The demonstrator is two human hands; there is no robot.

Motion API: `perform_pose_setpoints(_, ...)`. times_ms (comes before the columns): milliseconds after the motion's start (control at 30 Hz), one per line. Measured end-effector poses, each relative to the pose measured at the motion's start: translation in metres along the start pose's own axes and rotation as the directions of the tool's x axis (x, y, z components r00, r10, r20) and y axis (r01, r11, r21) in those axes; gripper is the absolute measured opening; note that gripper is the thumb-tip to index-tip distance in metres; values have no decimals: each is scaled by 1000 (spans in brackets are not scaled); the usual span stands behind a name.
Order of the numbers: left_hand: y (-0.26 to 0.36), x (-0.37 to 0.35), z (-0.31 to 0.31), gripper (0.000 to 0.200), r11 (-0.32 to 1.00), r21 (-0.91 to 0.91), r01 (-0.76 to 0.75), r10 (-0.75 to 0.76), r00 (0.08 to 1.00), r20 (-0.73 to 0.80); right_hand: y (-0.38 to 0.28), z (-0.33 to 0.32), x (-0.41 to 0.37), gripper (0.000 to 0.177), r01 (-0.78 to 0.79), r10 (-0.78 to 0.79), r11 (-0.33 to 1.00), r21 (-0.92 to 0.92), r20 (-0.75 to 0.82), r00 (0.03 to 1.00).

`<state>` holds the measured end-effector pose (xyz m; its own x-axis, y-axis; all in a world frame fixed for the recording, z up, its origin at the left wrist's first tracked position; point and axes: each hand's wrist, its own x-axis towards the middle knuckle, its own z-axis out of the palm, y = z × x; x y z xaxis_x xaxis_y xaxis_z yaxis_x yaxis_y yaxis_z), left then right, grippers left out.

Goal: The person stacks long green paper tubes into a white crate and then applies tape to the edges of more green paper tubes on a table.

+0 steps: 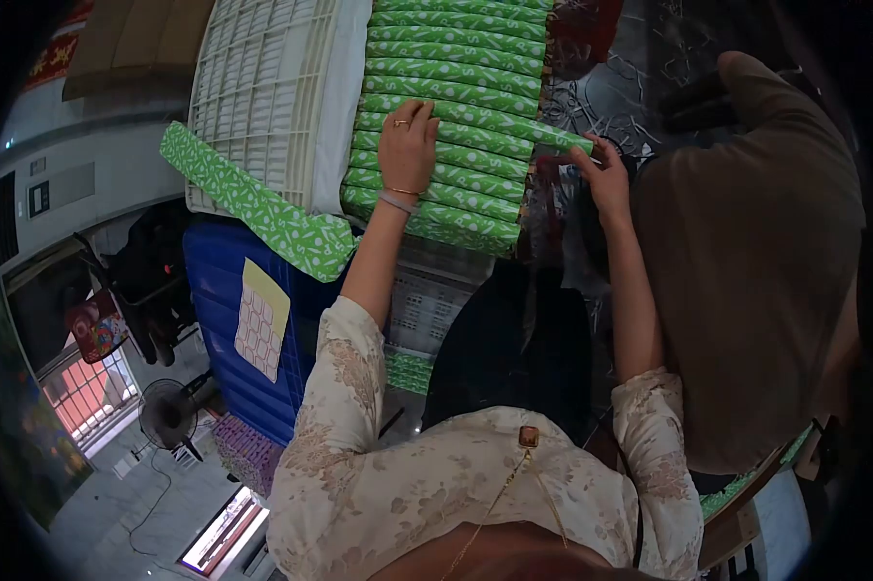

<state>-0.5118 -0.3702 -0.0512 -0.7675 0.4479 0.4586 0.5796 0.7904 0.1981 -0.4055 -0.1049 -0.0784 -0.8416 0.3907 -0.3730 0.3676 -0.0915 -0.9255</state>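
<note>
Several long green wrapped packs with white printing lie side by side in a row. My left hand rests on top of them, palm down, its fingers extended and touching the wrapping. One green wrapped pack sticks out to the right beyond the others. My right hand pinches its outer end between thumb and fingers. To the left of the row are a white sheet and a cream plastic crate with a slatted grid.
A loose green printed strip lies across the crate's near edge and a blue plastic crate. On the blue crate is a sheet of labels. A person in brown clothing is close on my right. A fan stands at lower left.
</note>
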Motion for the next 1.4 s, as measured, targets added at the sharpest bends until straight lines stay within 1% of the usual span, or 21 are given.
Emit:
perform_pose_setpoints(100,-23,-1,-3,29,995,-35,92,-93,996,-6,-2,-2,0,48,-26,26,1000,-2,15,1000)
perform_pose_setpoints(133,-33,0,-5,29,995,-35,90,-90,996,-8,-3,-2,0,46,-69,70,997,-23,26,997)
perform_pose_setpoints(167,-42,1,-8,30,994,33,103,-103,995,3,-4,-3,0,44,-112,114,993,-45,36,993)
perform_pose_setpoints(200,-50,2,-13,31,988,103,114,-116,993,14,-4,-3,0,44,-112,114,993,-43,35,993)
perform_pose_setpoints(233,-55,4,-19,32,974,141,177,-189,980,69,-4,-3,0,43,-107,109,993,-40,32,994)
perform_pose_setpoints(300,-75,4,-22,33,949,196,246,-260,964,49,-4,-2,0,42,-102,103,994,-37,28,994)
perform_pose_setpoints(333,-84,4,-24,31,936,182,301,-309,951,17,-3,-2,1,42,-91,92,995,-41,22,995)
perform_pose_setpoints(367,-91,4,-24,31,937,182,300,-308,951,18,-2,-2,1,42,-82,83,996,-46,16,996)
perform_pose_setpoints(433,-99,5,-26,28,964,73,256,-258,966,16,-3,-3,2,42,-94,95,994,-49,24,995)
perform_pose_setpoints(567,-94,6,-24,26,952,64,299,-299,954,-7,-9,-1,-2,43,-115,116,993,-29,26,993)
perform_pose_setpoints(667,-90,11,-17,30,926,52,373,-371,928,-46,-6,-2,0,43,-110,110,994,-3,45,993)
perform_pose_setpoints(733,-80,19,-14,36,872,137,471,-456,881,-122,-6,-2,0,44,-108,107,994,5,43,993)
perform_pose_setpoints(767,-80,20,-11,41,866,88,493,-475,864,-169,-6,-2,0,44,-107,106,994,14,34,994)
perform_pose_setpoints(900,-87,23,-10,39,831,34,555,-544,825,-154,-2,-3,1,44,-99,96,994,42,64,993)
perform_pose_setpoints(967,-90,27,-11,40,811,24,585,-581,808,-97,4,-4,4,46,-83,78,993,79,64,995)
perform_pose_setpoints(1100,-91,29,-20,33,793,37,608,-607,794,-42,1,-3,2,47,-86,82,993,75,55,995)
perform_pose_setpoints(1200,-96,21,-19,29,834,45,550,-547,834,-72,1,-3,1,48,-78,75,993,85,45,996)
perform_pose_setpoints(1267,-91,16,-23,31,883,-7,469,-467,878,-105,8,-3,7,46,-97,90,988,123,61,994)
perform_pose_setpoints(1300,-93,13,-22,31,885,-6,465,-463,880,-105,6,-3,6,46,-95,89,987,127,58,994)
perform_pose_setpoints(1367,-96,4,-20,36,930,-24,366,-366,920,-140,2,-2,3,46,-118,112,982,147,47,993)
perform_pose_setpoints(1400,-91,3,-22,36,930,-26,367,-367,920,-139,2,-2,3,46,-118,113,982,146,45,993)
